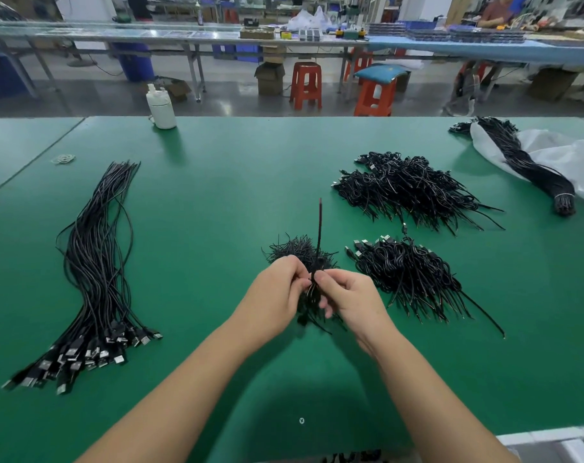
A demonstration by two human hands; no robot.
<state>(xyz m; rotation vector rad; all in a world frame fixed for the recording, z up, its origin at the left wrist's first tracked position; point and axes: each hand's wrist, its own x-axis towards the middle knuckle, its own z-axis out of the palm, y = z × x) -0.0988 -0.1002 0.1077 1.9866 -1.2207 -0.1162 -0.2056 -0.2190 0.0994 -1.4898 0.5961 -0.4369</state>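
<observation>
— Black coil (312, 297) at dead centre of the green table (217, 195), pinched between both hands. Hard to tell whether lifted or resting.
— Fingers?
— Left hand (277, 295) closing in from nine o'clock, fingers curled, thumb and forefinger nipping the coil's waist. Right hand (354, 299) from three o'clock, fingers bent, tips pinching the same spot.
— And the strand (320, 222) poking toward twelve?
— Probably the free end of a tie. Best kept taut, wound snug round the waist, then twisted close against the loops. Hold firm with the left, turn with the right, and keep the loops even.
— Around?
— Heap of ties (294, 250) just beyond at twelve. Near pile (407, 272) of tied coils at two, far pile (407, 188) past it at one. Loose cables (96, 262) well apart at nine, with plugs toward seven. Bundle (524, 165) on a bag (571, 155) far out at two. Bottle (162, 108) at eleven, rubber bands (63, 158) at ten.
— In the way?
— Only the tie heap, near enough to snag the strand. Worth working slightly toward six.
</observation>
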